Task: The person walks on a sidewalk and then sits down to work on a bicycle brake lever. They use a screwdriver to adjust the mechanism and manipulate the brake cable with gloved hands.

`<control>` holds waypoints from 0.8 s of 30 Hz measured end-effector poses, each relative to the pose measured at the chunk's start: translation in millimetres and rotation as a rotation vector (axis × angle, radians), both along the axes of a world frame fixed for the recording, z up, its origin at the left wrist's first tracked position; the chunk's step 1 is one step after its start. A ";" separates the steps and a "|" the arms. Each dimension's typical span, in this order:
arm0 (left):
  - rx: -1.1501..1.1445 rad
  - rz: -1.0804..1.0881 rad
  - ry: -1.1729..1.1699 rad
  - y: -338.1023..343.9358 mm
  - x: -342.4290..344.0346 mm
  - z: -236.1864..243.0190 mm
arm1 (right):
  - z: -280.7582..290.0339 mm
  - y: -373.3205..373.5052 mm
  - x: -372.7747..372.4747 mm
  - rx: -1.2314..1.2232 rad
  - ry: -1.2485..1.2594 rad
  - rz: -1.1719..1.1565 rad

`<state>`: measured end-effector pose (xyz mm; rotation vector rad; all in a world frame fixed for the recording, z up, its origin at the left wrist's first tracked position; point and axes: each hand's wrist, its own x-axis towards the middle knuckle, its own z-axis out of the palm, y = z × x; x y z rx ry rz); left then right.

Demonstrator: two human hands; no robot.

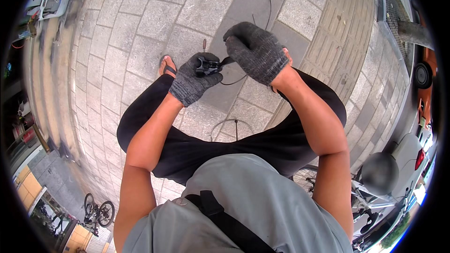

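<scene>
Both my hands wear dark grey knitted gloves. My left hand point(196, 77) is closed around a small glossy black mechanical part point(207, 67), which looks like a bicycle shifter. A dark narrow piece point(228, 60) reaches from that part toward my right hand. My right hand point(258, 50) has its fingers curled in, and what they hold is hidden by the glove. A thin black cable point(270, 0) curves over the paving beyond my right hand, and a loop of cable point(234, 83) hangs below the hands. A short reddish-brown rod point(204, 44) shows just above my left hand.
I squat on grey paving stones point(145, 42), knees apart, in flip-flops point(168, 65). Ribbed paving point(344, 33) runs along the right. A bicycle point(99, 211) stands at the lower left. At the right are a scooter point(389, 178) and an orange car point(425, 79).
</scene>
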<state>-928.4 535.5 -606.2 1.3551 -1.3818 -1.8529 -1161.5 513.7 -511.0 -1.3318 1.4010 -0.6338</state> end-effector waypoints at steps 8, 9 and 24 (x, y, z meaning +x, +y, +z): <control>-0.012 0.035 -0.008 -0.6 4.2 -0.2 | -19.0 -5.5 -4.7 -0.162 0.062 0.024; -0.022 0.036 -0.004 -2.6 4.1 0.0 | -27.7 -5.9 -6.7 -0.178 0.074 0.005; 0.065 0.149 0.207 -5.5 5.3 21.2 | -49.8 -7.6 -14.7 -0.070 0.154 0.024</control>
